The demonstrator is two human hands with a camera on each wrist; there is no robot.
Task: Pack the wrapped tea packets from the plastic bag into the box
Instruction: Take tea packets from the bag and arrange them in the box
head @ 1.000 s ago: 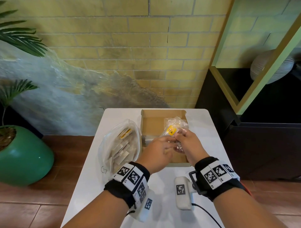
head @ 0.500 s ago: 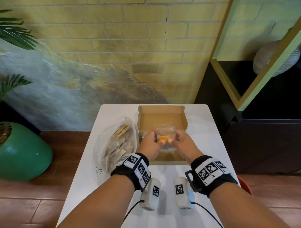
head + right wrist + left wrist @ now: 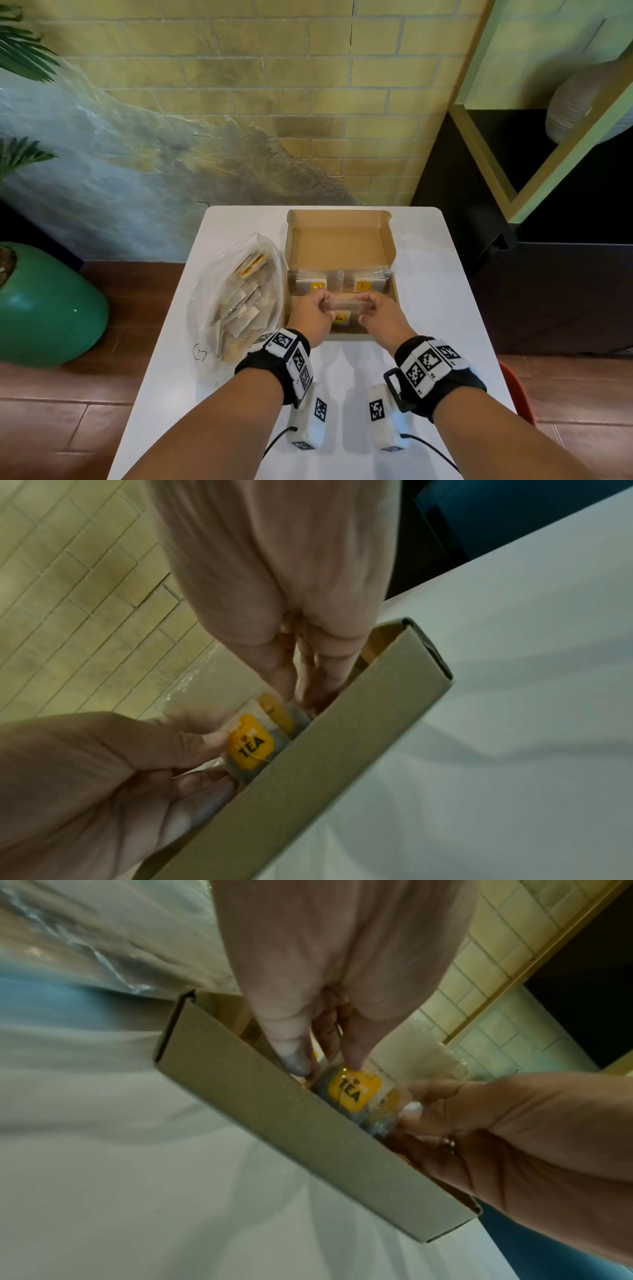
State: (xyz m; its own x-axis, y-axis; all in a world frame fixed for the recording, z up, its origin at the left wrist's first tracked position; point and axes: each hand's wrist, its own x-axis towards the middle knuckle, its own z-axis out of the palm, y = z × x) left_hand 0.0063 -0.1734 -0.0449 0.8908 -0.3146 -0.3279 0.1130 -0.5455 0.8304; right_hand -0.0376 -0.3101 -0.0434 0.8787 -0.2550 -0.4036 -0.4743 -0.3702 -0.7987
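An open cardboard box [image 3: 339,240] lies on the white table [image 3: 428,301], its lid flap up at the back. Two wrapped tea packets [image 3: 363,284] with yellow labels stand in its far row. My left hand [image 3: 313,315] and right hand [image 3: 378,315] both pinch one clear-wrapped tea packet [image 3: 346,304] by its ends, low in the box's near row. Its yellow TEA label [image 3: 352,1089] shows just behind the box's front wall [image 3: 308,1123], likewise the label [image 3: 251,746] in the right wrist view. The plastic bag [image 3: 239,301] with several packets lies left of the box.
A green plant pot [image 3: 44,305] stands on the floor at the left. A dark cabinet [image 3: 548,291] with a yellow-green frame is at the right. Brick wall behind the table. Two white wrist camera units [image 3: 308,418] hang above the near part of the table.
Both hands have lowered the packet from above the box's middle down into its near row, toward me. The two packets in the far row have come into sight.
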